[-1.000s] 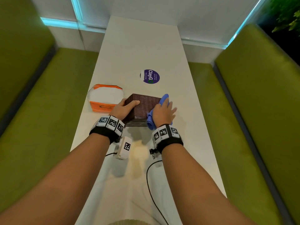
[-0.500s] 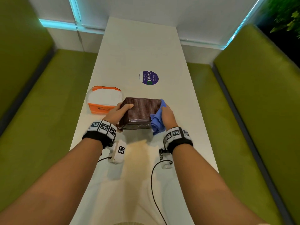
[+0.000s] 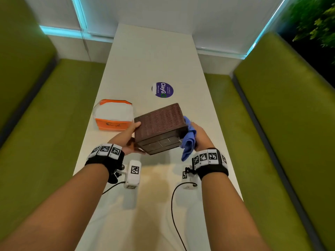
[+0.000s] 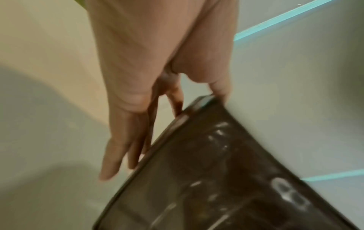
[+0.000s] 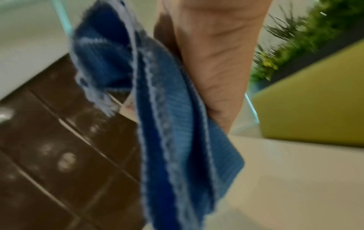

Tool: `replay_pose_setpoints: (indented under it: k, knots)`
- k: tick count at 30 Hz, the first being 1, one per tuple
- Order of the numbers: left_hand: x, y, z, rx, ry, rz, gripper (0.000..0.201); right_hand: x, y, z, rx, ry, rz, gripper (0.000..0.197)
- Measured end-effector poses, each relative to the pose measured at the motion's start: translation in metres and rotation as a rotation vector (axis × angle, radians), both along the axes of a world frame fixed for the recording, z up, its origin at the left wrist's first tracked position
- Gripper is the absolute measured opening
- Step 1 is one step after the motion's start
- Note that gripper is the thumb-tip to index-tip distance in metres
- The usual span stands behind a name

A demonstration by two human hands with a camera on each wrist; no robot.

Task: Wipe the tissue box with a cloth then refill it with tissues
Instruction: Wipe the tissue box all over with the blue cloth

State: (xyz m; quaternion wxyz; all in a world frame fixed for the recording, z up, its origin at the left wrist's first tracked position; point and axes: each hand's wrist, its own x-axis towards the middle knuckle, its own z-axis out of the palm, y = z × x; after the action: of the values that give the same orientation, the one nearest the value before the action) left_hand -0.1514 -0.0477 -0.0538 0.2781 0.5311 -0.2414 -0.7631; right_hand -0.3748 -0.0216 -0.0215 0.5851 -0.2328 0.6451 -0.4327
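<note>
Above the pale table (image 3: 155, 57), the tissue box (image 3: 159, 122) hung tilted between both hands, its long axis crosswise. The left hand (image 3: 129, 140) gripped its left end, thumb on top; the right hand (image 3: 200, 137) pressed the cloth (image 3: 189, 140) against the right end.

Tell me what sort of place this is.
Probably a café or canteen booth: a narrow table set between two green padded benches, a "ClayGo" clean-up sticker on the tabletop, and a window at its far end.

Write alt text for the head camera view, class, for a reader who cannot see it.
Two hands hold a dark brown woven tissue box tilted above a long pale table: the left hand grips its left end, and the right hand presses a crumpled blue cloth to its right end. An orange and white tissue pack lies to the left.
</note>
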Motion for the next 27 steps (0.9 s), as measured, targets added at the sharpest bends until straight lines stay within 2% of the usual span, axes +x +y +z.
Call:
replay_pose_setpoints:
  k: [1,4,5,7,9,11,15,18,20,22,24,27]
  knots:
    - [-0.002,-0.001,0.003,-0.03,-0.05,0.002,0.027,0.0,-0.005,-0.003,-0.059,0.091,0.002,0.031]
    - [-0.016,-0.003,0.008,-0.09,-0.19,-0.045,0.039,0.008,-0.011,-0.002,-0.163,0.485,0.11,0.024]
    - [-0.023,0.0,0.014,-0.1,-0.224,-0.053,0.035,0.01,-0.011,-0.003,-0.194,0.598,0.137,0.024]
    - [-0.036,0.006,0.022,-0.071,-0.214,-0.065,0.028,0.019,-0.006,-0.004,-0.209,0.744,0.122,0.024]
    - [-0.045,0.013,0.029,-0.034,-0.189,-0.13,0.032,0.026,-0.007,-0.011,-0.191,0.807,0.065,0.035]
    - [-0.047,0.018,0.032,-0.037,-0.18,-0.16,0.038,0.035,-0.004,-0.014,-0.149,0.864,0.097,0.044]
    - [-0.046,0.013,0.025,-0.057,-0.21,-0.082,0.04,0.044,0.0,-0.013,-0.142,0.967,0.167,0.05]
    - [-0.044,0.011,0.022,-0.068,-0.217,-0.119,0.044,0.046,-0.007,-0.018,-0.126,1.145,0.374,0.052]
    - [-0.044,0.009,0.019,-0.088,-0.216,-0.115,0.038,0.047,-0.009,-0.022,-0.242,1.253,0.553,0.054]
    - [-0.045,0.009,0.02,-0.105,-0.239,-0.119,0.036,0.046,-0.006,-0.018,-0.356,1.176,0.659,0.052]
    - [-0.045,0.01,0.024,-0.11,-0.255,-0.109,0.034,0.044,-0.004,-0.014,-0.415,1.125,0.68,0.051]
    - [-0.045,0.01,0.026,-0.108,-0.245,-0.107,0.03,0.041,-0.009,-0.014,-0.282,1.168,0.549,0.052]
